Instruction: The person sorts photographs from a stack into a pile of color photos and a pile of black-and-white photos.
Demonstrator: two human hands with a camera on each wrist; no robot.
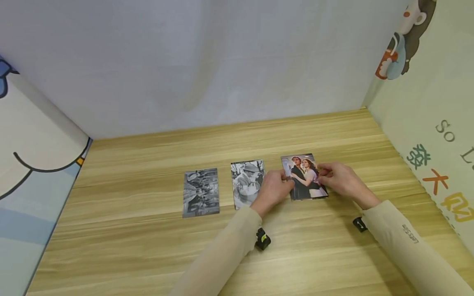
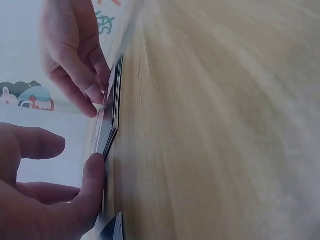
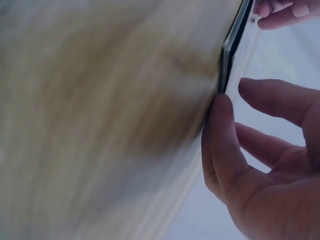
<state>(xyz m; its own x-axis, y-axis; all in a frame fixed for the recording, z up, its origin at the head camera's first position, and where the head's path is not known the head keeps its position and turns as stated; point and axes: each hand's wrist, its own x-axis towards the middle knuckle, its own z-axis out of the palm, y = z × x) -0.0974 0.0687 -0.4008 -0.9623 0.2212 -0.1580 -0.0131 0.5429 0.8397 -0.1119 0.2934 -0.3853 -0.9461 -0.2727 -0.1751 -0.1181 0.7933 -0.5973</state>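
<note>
A small stack of photo cards (image 1: 305,181) lies on the wooden table, a couple in colour on its top card. From its left edge, my left hand (image 1: 274,190) touches it with a fingertip, and its other fingers stand apart, gently bent. Opposite, my right hand (image 1: 340,179) has its fingertips at the right edge. The right wrist view shows one finger (image 3: 223,120) against the layered card edges and another fingertip held off them. To the left lie a black-and-white photo card (image 1: 244,185) of a person in a hat, partly behind my left hand, and another grey photo card (image 1: 201,192).
The wooden table (image 1: 129,176) meets a pale back wall (image 1: 148,74) and a right wall (image 1: 418,111) with painted figures and lettering. On the left is a wall with a cartoon print (image 1: 40,131). Small black devices (image 1: 263,239) sit at both my wrists.
</note>
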